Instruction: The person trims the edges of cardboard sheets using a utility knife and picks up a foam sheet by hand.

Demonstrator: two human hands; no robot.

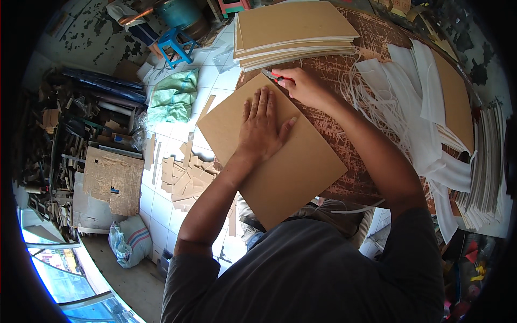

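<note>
A brown cardboard sheet (pixel 293 169) lies turned cornerwise across the table's near left edge, partly overhanging it. Flat on its upper half rests my left hand (pixel 262 126), fingers stretched out and the thumb apart. My right hand (pixel 306 86) is closed round a red and black utility knife (pixel 281 79). The knife's metal blade points left at the sheet's far corner; I cannot tell whether it touches the cardboard. Just beyond that corner stands a stack of brown boards (pixel 296 27) with pale edges.
White cloth strips (pixel 406 102) and tangled cords (pixel 371 91) lie on the worn red-brown table (pixel 328 121) at right, beside a pile of grey sheets (pixel 487 167). Cardboard offcuts (pixel 188 183) cover the floor at left. Further off are a green sack (pixel 175 97) and a blue stool (pixel 176 46).
</note>
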